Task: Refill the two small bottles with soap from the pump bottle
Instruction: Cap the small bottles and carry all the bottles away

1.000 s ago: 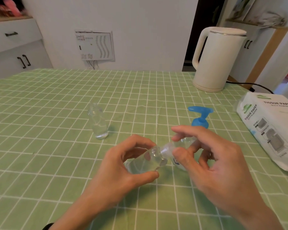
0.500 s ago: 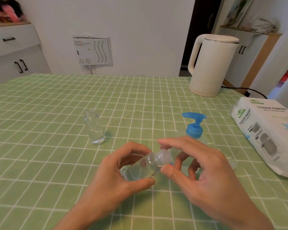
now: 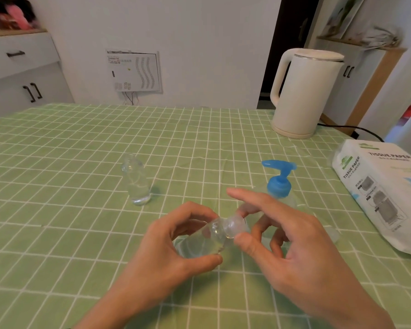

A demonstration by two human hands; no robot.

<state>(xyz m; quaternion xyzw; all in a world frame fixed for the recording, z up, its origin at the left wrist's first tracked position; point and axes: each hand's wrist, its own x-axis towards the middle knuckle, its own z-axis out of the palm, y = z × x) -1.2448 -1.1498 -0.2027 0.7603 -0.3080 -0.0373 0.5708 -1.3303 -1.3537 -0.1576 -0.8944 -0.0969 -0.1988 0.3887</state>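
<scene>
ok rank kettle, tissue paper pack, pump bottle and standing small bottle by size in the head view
Largest: kettle and tissue paper pack, similar; pack nearer and cropped, so unranked.
Next: pump bottle, partly behind the right hand.
Smallest: standing small bottle.

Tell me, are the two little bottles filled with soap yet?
Not yet, it seems. Done: nothing I can be sure of; the standing small bottle looks mostly empty. In hand: the left hand grips the tilted small bottle while the right hand pinches its cap. Left: probably pumping soap from the pump bottle, which stands untouched behind the right hand.
</scene>
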